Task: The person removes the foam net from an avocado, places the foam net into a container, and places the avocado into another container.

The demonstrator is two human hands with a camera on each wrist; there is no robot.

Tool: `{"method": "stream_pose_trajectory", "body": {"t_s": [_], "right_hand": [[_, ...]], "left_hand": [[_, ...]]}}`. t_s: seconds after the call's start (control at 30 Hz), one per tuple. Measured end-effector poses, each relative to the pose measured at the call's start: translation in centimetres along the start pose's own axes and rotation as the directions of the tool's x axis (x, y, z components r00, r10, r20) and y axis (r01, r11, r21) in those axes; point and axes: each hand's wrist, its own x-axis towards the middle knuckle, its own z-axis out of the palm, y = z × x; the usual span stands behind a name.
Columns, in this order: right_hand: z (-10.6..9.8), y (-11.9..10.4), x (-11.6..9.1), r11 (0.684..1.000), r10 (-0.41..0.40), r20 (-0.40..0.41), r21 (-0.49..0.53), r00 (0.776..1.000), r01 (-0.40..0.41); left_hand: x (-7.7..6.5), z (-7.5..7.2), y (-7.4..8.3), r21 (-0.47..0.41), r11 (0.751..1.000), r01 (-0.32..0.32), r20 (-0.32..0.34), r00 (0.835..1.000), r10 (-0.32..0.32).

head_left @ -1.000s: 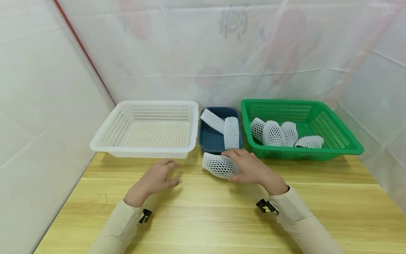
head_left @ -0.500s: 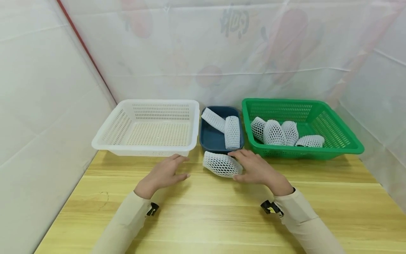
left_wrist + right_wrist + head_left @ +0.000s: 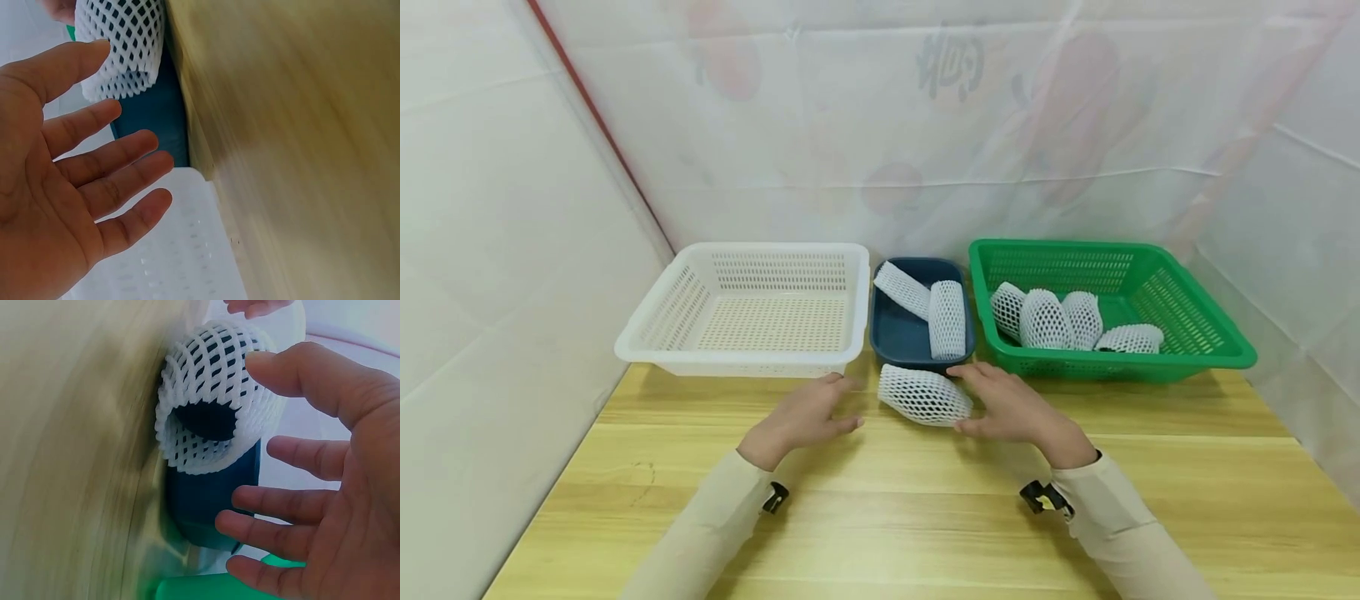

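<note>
A white foam net sleeve (image 3: 924, 396) lies on the table in front of the dark blue bin, with something dark inside it. In the right wrist view the dark item (image 3: 206, 420) shows through the sleeve's end; its kind cannot be told. My right hand (image 3: 1009, 406) is at the sleeve's right end, fingers spread, thumb tip (image 3: 259, 365) overlapping the netting in that wrist view. To the left of the sleeve is my left hand (image 3: 805, 414), its fingers extended and holding nothing. Two flat foam sleeves (image 3: 947, 320) lie in the blue bin (image 3: 898, 340).
A white slotted basket (image 3: 741, 357) stands at the back left, with nothing in it. At the back right, a green basket (image 3: 1120, 364) holds several net-covered items (image 3: 1045, 319). Both flank the blue bin on a wooden table (image 3: 887, 533). White sheeting (image 3: 820, 108) hangs behind.
My left hand has moved right, closer to the wrapped item. My right hand has drawn slightly right, uncovering more of the sleeve, which stays in place.
</note>
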Motion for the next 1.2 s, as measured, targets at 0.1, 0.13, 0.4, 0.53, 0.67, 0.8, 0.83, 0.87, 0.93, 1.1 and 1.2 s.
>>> {"method": "stream_pose_trajectory", "body": {"t_s": [0.1, 0.13, 0.4, 0.53, 0.67, 0.8, 0.83, 0.87, 0.93, 1.1, 1.2], "right_hand": [[0.0, 0.3, 0.0, 1.0, 0.006, 0.009, 0.027, 1.0, -0.007], [0.0, 0.4, 0.1, 0.999, 0.009, 0.012, 0.035, 1.0, -0.009], [0.4, 0.8, 0.4, 0.998, 0.019, 0.044, 0.064, 0.999, -0.022], [0.5, 0.9, 0.5, 0.997, 0.017, 0.05, 0.076, 0.999, -0.021], [0.6, 1.1, 0.7, 0.996, -0.017, 0.034, 0.084, 0.999, 0.014], [0.8, 1.4, 0.8, 0.996, -0.028, 0.027, 0.088, 0.999, 0.025], [0.8, 1.4, 0.9, 0.996, -0.026, 0.028, 0.089, 0.999, 0.023], [0.8, 1.5, 0.9, 0.996, -0.024, 0.028, 0.09, 0.999, 0.021], [0.9, 1.6, 0.9, 0.996, -0.028, 0.025, 0.086, 0.999, 0.025], [1.0, 2.0, 1.1, 0.997, -0.047, 0.015, 0.063, 0.999, 0.046], [1.0, 2.2, 1.3, 0.997, -0.056, 0.011, 0.059, 0.998, 0.056]], "left_hand": [[0.3, 0.2, 0.1, -0.009, 1.0, -0.003, 0.015, 1.0, 0.003], [0.4, 0.2, 0.1, -0.014, 1.0, -0.003, 0.019, 1.0, 0.003], [1.3, 0.5, -0.2, -0.021, 1.0, 0.017, 0.032, 0.999, -0.016], [2.0, 0.7, -0.4, -0.037, 0.999, -0.032, -0.009, 0.999, 0.031], [2.6, 0.8, -0.3, -0.042, 0.996, -0.073, -0.048, 0.996, 0.071], [3.0, 0.8, -0.1, -0.048, 0.996, -0.079, -0.046, 0.996, 0.077], [3.1, 0.8, -0.1, -0.048, 0.996, -0.081, -0.044, 0.996, 0.079], [3.2, 0.9, 0.0, -0.048, 0.995, -0.085, -0.045, 0.996, 0.083], [3.3, 1.0, 0.0, -0.047, 0.994, -0.095, -0.053, 0.994, 0.093], [3.7, 1.6, -0.2, -0.046, 0.99, -0.131, -0.11, 0.986, 0.125], [3.9, 1.7, -0.1, -0.033, 0.988, -0.149, -0.146, 0.979, 0.142]]}}
